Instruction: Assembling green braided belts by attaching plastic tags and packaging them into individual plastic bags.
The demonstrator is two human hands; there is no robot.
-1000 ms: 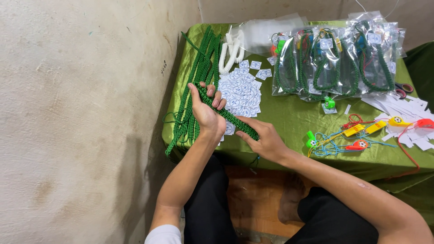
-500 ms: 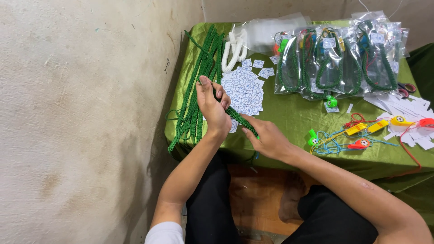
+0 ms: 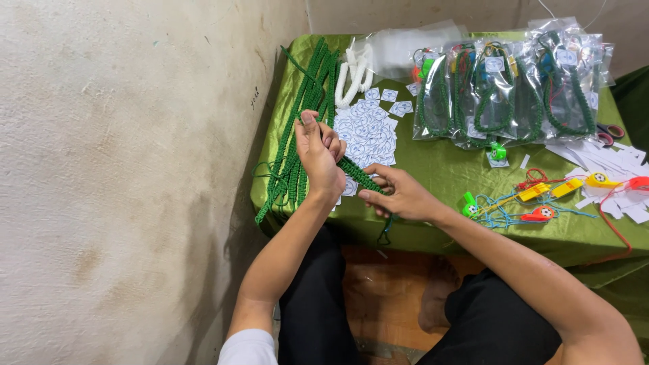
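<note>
Both the left hand (image 3: 319, 157) and right hand (image 3: 400, 196) pinch one green braided cord (image 3: 358, 174); paper labels (image 3: 368, 132) just beyond; four bagged cords (image 3: 507, 88) farther right

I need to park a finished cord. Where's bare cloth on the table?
Bare green cloth lies mid-table, bordered by the paper labels, the bagged cords and the whistles. The left edge under the green cords and the right side's paper strips are crowded.

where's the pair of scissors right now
In the head view the scissors lie at the table's far right edge, beside the clear bags and above the white paper strips.
</note>
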